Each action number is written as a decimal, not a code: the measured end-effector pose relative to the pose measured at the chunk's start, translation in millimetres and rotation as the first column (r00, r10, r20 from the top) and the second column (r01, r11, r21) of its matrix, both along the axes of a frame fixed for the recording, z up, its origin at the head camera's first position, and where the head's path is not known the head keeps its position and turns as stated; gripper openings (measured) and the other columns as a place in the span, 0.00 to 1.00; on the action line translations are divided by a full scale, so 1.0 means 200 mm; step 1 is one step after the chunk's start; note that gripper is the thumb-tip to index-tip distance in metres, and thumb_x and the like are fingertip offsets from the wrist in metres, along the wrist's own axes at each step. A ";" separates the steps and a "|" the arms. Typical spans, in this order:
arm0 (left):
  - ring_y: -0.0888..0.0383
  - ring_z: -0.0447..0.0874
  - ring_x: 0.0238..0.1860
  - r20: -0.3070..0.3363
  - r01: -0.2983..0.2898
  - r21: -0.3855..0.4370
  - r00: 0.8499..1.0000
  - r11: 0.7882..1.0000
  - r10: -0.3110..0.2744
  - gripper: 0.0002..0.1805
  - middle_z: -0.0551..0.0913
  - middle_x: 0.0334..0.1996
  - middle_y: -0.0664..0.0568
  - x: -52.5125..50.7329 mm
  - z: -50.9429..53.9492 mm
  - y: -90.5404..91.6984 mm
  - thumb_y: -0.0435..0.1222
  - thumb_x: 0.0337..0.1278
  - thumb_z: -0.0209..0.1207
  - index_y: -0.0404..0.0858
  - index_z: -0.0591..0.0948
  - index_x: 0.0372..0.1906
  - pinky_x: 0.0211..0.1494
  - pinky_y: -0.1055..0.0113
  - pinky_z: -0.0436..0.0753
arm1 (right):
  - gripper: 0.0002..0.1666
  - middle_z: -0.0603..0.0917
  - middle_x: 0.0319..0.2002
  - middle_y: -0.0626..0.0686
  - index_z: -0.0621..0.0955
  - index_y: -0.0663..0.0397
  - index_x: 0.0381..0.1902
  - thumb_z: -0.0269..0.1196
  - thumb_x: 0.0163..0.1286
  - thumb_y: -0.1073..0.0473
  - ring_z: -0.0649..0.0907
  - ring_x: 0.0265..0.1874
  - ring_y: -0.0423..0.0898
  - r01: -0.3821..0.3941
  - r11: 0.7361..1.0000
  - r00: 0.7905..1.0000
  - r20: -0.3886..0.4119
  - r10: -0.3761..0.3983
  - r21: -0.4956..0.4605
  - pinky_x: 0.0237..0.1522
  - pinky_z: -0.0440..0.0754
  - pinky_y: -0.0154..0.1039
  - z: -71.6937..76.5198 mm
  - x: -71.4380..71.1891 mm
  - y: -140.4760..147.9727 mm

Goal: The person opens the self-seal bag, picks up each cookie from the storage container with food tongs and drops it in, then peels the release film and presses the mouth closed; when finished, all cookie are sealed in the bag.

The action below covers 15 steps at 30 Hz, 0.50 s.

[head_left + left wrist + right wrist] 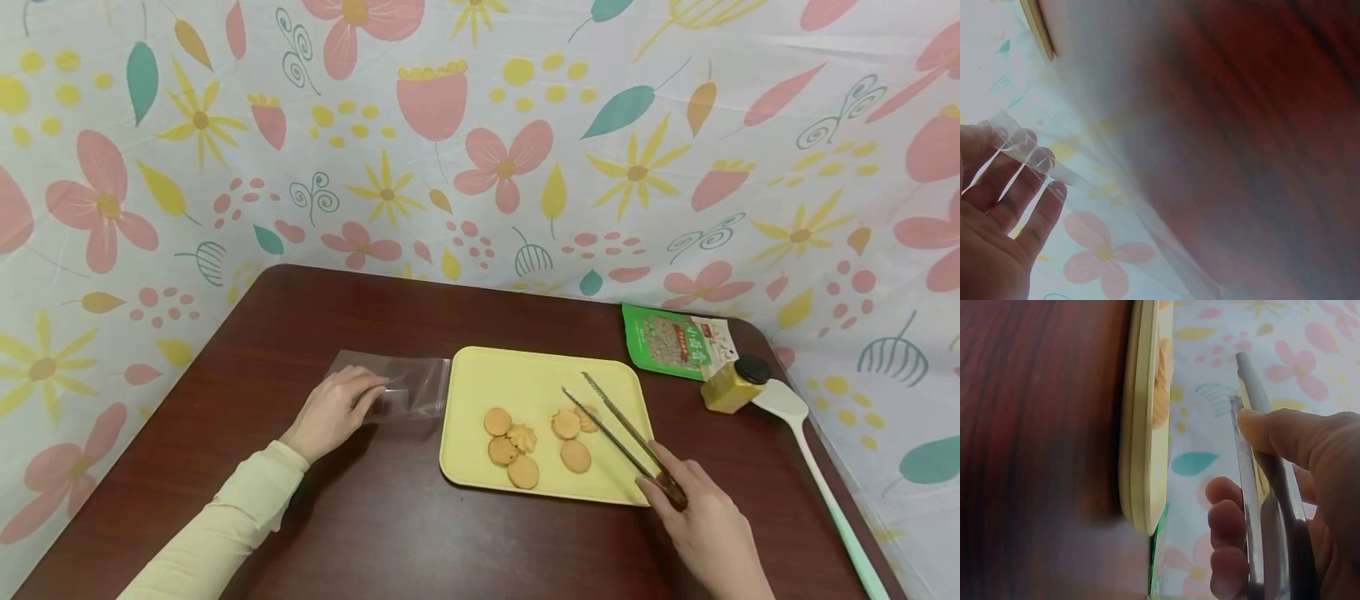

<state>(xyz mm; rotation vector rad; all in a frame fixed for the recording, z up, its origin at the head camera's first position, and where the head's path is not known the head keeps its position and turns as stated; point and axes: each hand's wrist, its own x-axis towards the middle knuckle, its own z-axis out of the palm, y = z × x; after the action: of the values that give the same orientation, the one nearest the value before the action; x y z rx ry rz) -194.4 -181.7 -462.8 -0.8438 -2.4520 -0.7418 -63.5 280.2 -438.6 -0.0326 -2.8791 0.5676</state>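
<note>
My left hand pinches the edge of a clear plastic zip bag at the left of the table. In the left wrist view, the fingertips show through the bag's film. A yellow tray lies just right of the bag. On it sit several biscuits in two loose groups. My right hand grips metal tongs at the tray's right front corner. The tongs' tips are apart above the right group of biscuits, with nothing visible between them.
At the back right lies a green food packet. Beside it are a yellow jar with a black lid and a white spatula with a mint handle. A floral cloth hangs behind the dark wooden table.
</note>
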 end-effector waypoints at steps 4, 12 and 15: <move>0.56 0.82 0.38 -0.005 0.007 0.013 1.000 1.000 -0.007 0.07 0.85 0.36 0.55 0.00 0.00 0.00 0.31 0.56 0.66 0.38 0.87 0.41 0.44 0.57 0.79 | 0.27 0.71 0.29 0.39 0.79 0.47 0.60 0.68 0.64 0.47 0.67 0.21 0.33 -0.052 0.998 0.998 -0.047 0.053 0.018 0.21 0.64 0.37 0.00 -0.02 -0.03; 0.59 0.79 0.37 -0.032 0.000 0.023 0.999 1.000 0.001 0.06 0.84 0.36 0.57 0.00 0.00 0.00 0.33 0.55 0.68 0.40 0.87 0.38 0.39 0.59 0.78 | 0.28 0.78 0.32 0.40 0.78 0.50 0.56 0.69 0.63 0.46 0.71 0.22 0.36 -0.056 0.998 0.998 0.033 0.056 -0.004 0.23 0.67 0.39 0.00 -0.04 -0.07; 0.59 0.79 0.37 -0.031 -0.003 0.017 1.000 1.000 0.003 0.06 0.84 0.37 0.57 0.00 0.00 0.00 0.33 0.56 0.67 0.40 0.87 0.39 0.38 0.59 0.77 | 0.26 0.80 0.32 0.41 0.79 0.49 0.54 0.70 0.61 0.46 0.72 0.23 0.36 -0.061 0.998 0.996 0.057 0.061 -0.005 0.23 0.69 0.39 0.00 -0.04 -0.09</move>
<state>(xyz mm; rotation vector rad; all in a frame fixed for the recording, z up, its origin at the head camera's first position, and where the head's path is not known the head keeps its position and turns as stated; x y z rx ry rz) -194.7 -182.3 -463.6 -0.8389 -2.4157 -0.7412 -72.5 263.1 -438.0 0.0394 -2.9436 0.5925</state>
